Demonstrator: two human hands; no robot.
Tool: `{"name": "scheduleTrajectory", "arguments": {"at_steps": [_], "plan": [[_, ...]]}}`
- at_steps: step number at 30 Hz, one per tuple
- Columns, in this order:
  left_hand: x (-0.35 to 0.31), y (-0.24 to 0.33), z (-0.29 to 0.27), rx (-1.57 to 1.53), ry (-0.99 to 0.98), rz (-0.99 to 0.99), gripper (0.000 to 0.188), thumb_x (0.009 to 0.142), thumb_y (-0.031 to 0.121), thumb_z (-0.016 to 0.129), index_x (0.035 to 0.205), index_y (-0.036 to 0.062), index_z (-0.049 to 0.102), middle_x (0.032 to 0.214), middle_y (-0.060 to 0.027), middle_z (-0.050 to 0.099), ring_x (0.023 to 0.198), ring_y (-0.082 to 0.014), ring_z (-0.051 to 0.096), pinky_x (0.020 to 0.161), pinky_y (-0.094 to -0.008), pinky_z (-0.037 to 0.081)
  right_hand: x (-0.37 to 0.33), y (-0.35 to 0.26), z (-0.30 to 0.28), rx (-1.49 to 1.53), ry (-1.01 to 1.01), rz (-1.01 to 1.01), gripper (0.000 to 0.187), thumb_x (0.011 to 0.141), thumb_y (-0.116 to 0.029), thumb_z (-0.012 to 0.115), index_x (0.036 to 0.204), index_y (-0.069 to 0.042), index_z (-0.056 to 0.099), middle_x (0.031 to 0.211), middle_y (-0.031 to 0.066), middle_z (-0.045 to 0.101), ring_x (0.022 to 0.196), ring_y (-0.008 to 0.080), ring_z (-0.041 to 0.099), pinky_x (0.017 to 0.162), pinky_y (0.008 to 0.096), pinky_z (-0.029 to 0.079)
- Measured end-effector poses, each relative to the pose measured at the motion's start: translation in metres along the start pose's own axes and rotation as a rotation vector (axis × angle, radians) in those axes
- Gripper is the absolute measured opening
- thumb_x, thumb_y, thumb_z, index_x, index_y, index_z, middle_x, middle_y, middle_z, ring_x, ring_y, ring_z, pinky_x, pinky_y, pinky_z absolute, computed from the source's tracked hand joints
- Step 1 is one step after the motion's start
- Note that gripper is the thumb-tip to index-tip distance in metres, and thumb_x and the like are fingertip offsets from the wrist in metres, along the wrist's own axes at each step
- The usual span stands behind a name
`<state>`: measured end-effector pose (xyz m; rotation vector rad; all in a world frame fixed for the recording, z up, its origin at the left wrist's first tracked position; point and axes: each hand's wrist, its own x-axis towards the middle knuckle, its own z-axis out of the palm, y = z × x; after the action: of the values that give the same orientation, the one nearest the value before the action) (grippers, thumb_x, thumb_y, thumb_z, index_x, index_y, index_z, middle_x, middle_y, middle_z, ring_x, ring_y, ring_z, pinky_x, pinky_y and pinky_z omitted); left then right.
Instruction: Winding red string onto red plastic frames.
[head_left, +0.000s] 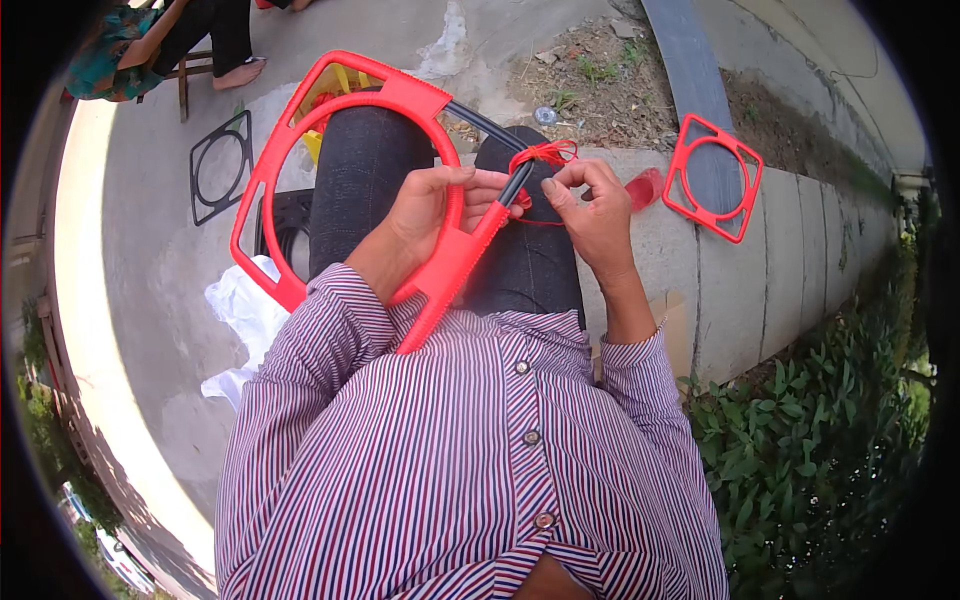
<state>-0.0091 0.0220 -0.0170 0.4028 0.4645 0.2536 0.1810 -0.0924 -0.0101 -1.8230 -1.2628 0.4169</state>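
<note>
A red plastic frame with a round ring inside (432,292) lies tilted across my lap. Black bands (487,122) run from two of its corners and meet in a bend at its right side. Red string (545,152) is wound around that bend in several loops. My left hand (425,205) reaches through the ring, its fingers closed about the frame's edge beside the lower black band. Just right of the bend, my right hand (598,212) is closed in a pinch by the string. Its fingertips partly hide what they hold, which looks like the string's end.
Another red frame (713,215) lies on the paving at right, beside a grey board (690,60). A black frame (221,168) is on the ground at left, near a white plastic bag (245,318). A person (160,45) sits at the far left. Green shrubs (800,460) grow at lower right.
</note>
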Motion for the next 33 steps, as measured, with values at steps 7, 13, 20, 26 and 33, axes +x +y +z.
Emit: {"name": "scheduleTrajectory", "arguments": {"at_steps": [7,13,20,26,33], "plan": [[0.011,-0.006,-0.012,0.052,0.045,-0.036,0.038,0.085,0.023,0.058,0.108,-0.0069,0.060,0.104,-0.0171,0.066,0.087,-0.0216,0.065,0.080,-0.0301,0.053,-0.020,0.011,0.022,0.079,0.009,-0.061,0.016,0.074,-0.015,0.073,0.078,-0.003,0.064,0.092,0.0095,0.063,0.085,0.0254,0.062,0.074,0.0341,0.049],[0.002,0.001,0.008,0.131,0.156,-0.220,0.025,0.087,0.013,0.063,0.100,-0.0065,0.056,0.076,-0.0222,0.066,0.060,-0.0269,0.067,0.058,-0.0315,0.056,-0.041,-0.013,-0.043,0.934,-0.127,-0.060,0.021,0.074,-0.013,0.069,0.076,-0.005,0.050,0.090,0.0152,0.062,0.079,0.0246,0.061,0.080,0.0371,0.048],[0.004,-0.002,0.002,0.230,0.233,-0.136,0.027,0.086,0.014,0.066,0.099,-0.0062,0.053,0.076,-0.0217,0.066,0.057,-0.0259,0.066,0.052,-0.0313,0.056,-0.115,-0.059,-0.132,1.198,-0.447,-0.107,0.034,0.082,-0.023,0.073,0.081,-0.005,0.044,0.068,0.0126,0.057,0.049,0.0162,0.047,0.047,0.0295,0.040],[0.010,0.002,0.003,0.191,0.305,-0.131,0.027,0.085,0.018,0.068,0.095,-0.0034,0.054,0.072,-0.0192,0.065,0.053,-0.0225,0.064,0.048,-0.0291,0.055,-0.147,-0.068,-0.186,1.136,-0.715,-0.335,0.027,0.085,-0.015,0.070,0.079,-0.006,0.045,0.066,0.0092,0.057,0.047,0.0154,0.047,0.039,0.0282,0.033],[0.018,-0.001,0.002,0.253,0.346,-0.108,0.018,0.081,0.010,0.067,0.090,-0.0032,0.059,0.072,-0.0198,0.066,0.051,-0.0250,0.064,0.045,-0.0316,0.054,-0.128,-0.014,-0.160,1.135,0.275,0.214,0.035,0.094,-0.027,0.050,0.116,-0.001,0.043,0.071,0.0036,0.044,0.054,0.0110,0.035,0.049,0.0237,0.028]]}}
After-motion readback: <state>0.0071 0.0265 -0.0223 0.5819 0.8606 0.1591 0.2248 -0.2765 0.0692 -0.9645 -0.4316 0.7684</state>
